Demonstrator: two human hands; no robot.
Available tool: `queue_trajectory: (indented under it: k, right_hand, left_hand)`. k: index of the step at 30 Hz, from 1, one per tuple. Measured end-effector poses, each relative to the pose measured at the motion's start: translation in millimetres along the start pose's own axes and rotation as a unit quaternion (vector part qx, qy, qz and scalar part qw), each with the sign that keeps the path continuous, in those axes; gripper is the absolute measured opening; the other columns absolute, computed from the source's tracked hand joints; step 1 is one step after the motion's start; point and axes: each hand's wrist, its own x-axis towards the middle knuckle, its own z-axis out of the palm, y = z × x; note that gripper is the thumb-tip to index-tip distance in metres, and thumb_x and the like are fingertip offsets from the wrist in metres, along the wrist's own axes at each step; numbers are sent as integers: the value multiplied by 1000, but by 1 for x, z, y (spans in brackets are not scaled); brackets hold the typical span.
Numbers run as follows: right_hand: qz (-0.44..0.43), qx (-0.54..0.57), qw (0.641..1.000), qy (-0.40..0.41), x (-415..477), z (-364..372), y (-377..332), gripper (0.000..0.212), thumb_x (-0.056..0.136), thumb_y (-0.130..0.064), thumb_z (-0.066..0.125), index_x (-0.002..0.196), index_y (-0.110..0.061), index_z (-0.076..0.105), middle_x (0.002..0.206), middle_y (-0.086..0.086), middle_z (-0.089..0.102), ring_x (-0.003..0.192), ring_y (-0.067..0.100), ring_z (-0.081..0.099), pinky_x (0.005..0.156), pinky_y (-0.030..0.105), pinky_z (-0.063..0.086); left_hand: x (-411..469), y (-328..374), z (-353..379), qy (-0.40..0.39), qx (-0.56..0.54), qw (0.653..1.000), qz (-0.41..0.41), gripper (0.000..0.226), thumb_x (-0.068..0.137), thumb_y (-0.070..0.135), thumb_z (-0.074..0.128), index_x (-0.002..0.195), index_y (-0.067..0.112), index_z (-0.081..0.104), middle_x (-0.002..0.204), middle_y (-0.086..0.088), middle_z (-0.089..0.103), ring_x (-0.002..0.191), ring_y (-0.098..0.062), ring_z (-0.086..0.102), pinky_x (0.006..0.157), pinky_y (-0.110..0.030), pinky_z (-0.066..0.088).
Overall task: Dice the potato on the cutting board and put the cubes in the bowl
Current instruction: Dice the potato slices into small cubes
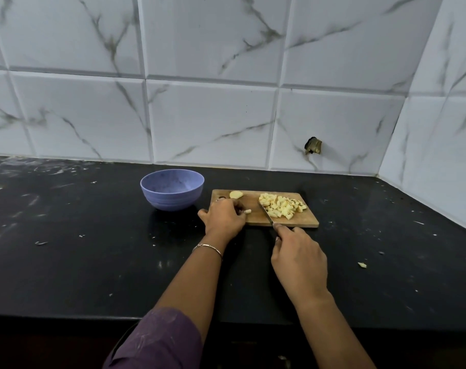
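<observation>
A wooden cutting board (256, 218) lies on the black counter. On its right half sits a heap of pale potato cubes (281, 206). A potato slice (236, 194) lies at the board's far left corner. My left hand (222, 218) rests on the board's left part and pinches a small potato strip (247, 211) at its fingertips. My right hand (298, 255) grips the handle of a knife (266, 215), whose blade lies against the near left side of the heap. An empty blue bowl (157, 198) stands just left of the board.
A white marble-tiled wall (213, 102) closes the counter behind and to the right. One stray potato bit (362, 265) lies on the counter (66, 249) to the right of my right hand. Small scraps dot the counter's left side.
</observation>
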Motion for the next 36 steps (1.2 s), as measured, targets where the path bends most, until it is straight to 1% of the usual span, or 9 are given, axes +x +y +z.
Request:
queue_trajectory:
  k: [4, 10, 18, 24, 27, 28, 30, 33, 36]
  right_hand:
    - [-11, 30, 999, 7, -2, -1, 0, 44, 105, -32, 43, 148, -38, 41, 95, -9, 52, 78, 7, 52, 64, 20, 41]
    - [-31, 48, 998, -18, -3, -2, -2, 45, 104, -34, 44, 149, -39, 38, 97, -11, 50, 77, 5, 49, 60, 17, 35]
    - [-32, 51, 997, -38, -3, -2, -3, 46, 105, -34, 44, 150, -39, 37, 99, -11, 51, 79, 5, 52, 65, 17, 42]
    - [-39, 46, 997, -57, -1, -1, -6, 46, 105, -32, 43, 151, -35, 36, 100, -9, 52, 80, 5, 52, 62, 18, 39]
    - [-46, 40, 996, -66, 2, 1, -8, 47, 105, -30, 45, 151, -32, 36, 101, -9, 55, 82, 5, 55, 66, 18, 44]
    - [-47, 37, 996, -66, 3, 1, -8, 47, 105, -30, 45, 151, -32, 36, 102, -9, 55, 82, 5, 55, 65, 18, 43]
    - [-49, 27, 997, -61, 2, 1, -8, 47, 105, -30, 44, 151, -32, 36, 102, -9, 54, 81, 5, 52, 60, 18, 37]
    - [-43, 8, 998, -50, -1, -1, -9, 46, 106, -30, 43, 151, -35, 36, 104, -8, 52, 77, 5, 49, 54, 18, 30]
    - [-28, -7, 999, -40, 0, -2, -7, 46, 105, -30, 44, 150, -37, 36, 106, -7, 52, 77, 6, 50, 56, 19, 32]
  left_hand:
    - [-2, 0, -3, 4, 8, 1000, -4, 13, 90, 32, 61, 100, 31, 70, 101, 12, 66, 108, -13, 57, 94, -41, 27]
    - [-2, -2, -4, 9, 21, 1000, -5, 11, 91, 33, 62, 99, 31, 70, 103, 10, 67, 108, -14, 56, 94, -41, 28]
    - [1, -4, -1, 6, 27, 1000, -11, 12, 91, 38, 62, 100, 33, 70, 105, 9, 66, 109, -15, 57, 92, -41, 28]
    - [3, -4, 0, 1, 31, 999, -20, 14, 92, 40, 62, 102, 34, 70, 106, 8, 67, 110, -16, 57, 93, -42, 30]
    - [4, -5, 1, -1, 33, 999, -23, 15, 92, 41, 62, 103, 35, 70, 108, 8, 67, 110, -16, 57, 93, -41, 30]
    - [4, -5, 1, 0, 32, 999, -22, 15, 92, 41, 62, 103, 35, 70, 108, 8, 67, 110, -16, 57, 93, -41, 30]
    - [3, -4, 1, 3, 36, 999, -17, 15, 92, 39, 62, 103, 34, 70, 109, 9, 67, 111, -16, 56, 92, -41, 29]
    - [4, -5, 1, 9, 45, 999, -1, 17, 92, 37, 61, 104, 32, 70, 110, 8, 67, 113, -16, 56, 96, -42, 29]
    - [5, -4, 4, 11, 42, 999, 7, 17, 91, 39, 62, 104, 31, 71, 111, 9, 67, 114, -15, 56, 100, -44, 28]
